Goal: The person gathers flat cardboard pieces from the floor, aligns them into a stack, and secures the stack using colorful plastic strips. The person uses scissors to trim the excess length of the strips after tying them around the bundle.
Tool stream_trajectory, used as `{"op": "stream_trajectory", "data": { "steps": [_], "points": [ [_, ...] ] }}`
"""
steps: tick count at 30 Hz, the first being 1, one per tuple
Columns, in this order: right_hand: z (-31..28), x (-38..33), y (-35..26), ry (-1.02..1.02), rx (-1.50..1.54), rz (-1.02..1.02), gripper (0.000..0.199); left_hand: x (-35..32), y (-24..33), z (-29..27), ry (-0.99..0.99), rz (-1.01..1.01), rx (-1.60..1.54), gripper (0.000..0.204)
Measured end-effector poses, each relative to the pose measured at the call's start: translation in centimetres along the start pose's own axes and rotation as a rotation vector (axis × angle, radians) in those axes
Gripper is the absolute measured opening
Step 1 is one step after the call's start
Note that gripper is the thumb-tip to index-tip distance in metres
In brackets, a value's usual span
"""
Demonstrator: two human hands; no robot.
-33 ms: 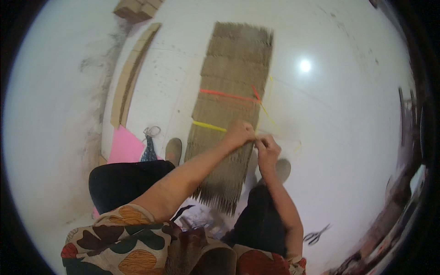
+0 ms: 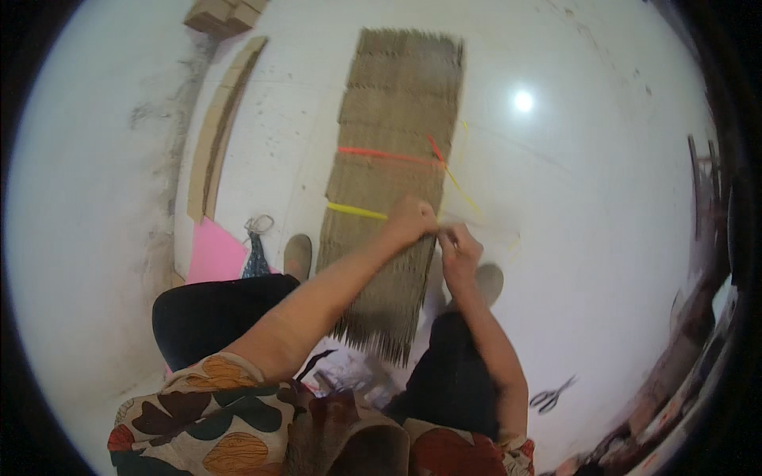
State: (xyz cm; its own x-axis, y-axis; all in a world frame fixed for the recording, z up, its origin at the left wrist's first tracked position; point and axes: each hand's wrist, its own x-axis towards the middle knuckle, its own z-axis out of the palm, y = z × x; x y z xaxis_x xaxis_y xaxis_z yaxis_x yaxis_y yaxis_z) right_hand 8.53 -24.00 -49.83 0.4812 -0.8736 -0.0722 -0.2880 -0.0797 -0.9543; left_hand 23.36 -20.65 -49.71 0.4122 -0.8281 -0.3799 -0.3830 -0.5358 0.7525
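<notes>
A long brown stack of thin, ragged-ended strips (image 2: 381, 262) lies on the floor between my feet, its far end pointing away from me. A yellow strap (image 2: 355, 211) crosses it near the middle. My left hand (image 2: 413, 220) is closed over the strap at the stack's right edge. Just right of that edge my right hand (image 2: 461, 244) pinches, its fingertips meeting those of the left; the strap's end between them is mostly hidden. Farther off, a red strap (image 2: 389, 155) goes across the stack, with a loose yellow tail (image 2: 463, 190) hanging at its right end.
Scissors (image 2: 552, 395) lie on the floor at the lower right. To the left are a long cardboard strip (image 2: 226, 127), a pink sheet (image 2: 213, 252) and a dark patterned cloth item (image 2: 255, 258). Cardboard blocks (image 2: 222, 16) stand at the far left. Dark clutter lines the right edge.
The whole view has shifted slightly, so the stack and floor things sit a little higher and more to the left. Both hands stay together at the stack's right edge.
</notes>
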Motion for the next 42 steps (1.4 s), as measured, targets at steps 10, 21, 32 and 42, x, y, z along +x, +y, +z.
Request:
{"op": "stream_trajectory", "data": {
  "steps": [10, 21, 32, 42],
  "points": [
    [-0.7, 1.2, 2.3, -0.039, -0.172, -0.335, 0.018, 0.9, 3.1, -1.5, -0.32, -0.118, -0.106, 0.015],
    [-1.6, 2.5, 2.8, -0.238, 0.082, -0.061, 0.013, 0.9, 2.9, -1.6, -0.314, -0.104, -0.141, 0.009],
    [-1.8, 2.1, 0.2, -0.269, 0.293, 0.296, 0.005, 0.9, 2.8, -2.3, -0.371, -0.078, -0.103, 0.01],
    [-1.5, 1.7, 1.9, -0.177, 0.096, 0.247, 0.016, 1.1, 1.3, -1.5, -0.433, 0.013, -0.103, 0.01]
  ]
}}
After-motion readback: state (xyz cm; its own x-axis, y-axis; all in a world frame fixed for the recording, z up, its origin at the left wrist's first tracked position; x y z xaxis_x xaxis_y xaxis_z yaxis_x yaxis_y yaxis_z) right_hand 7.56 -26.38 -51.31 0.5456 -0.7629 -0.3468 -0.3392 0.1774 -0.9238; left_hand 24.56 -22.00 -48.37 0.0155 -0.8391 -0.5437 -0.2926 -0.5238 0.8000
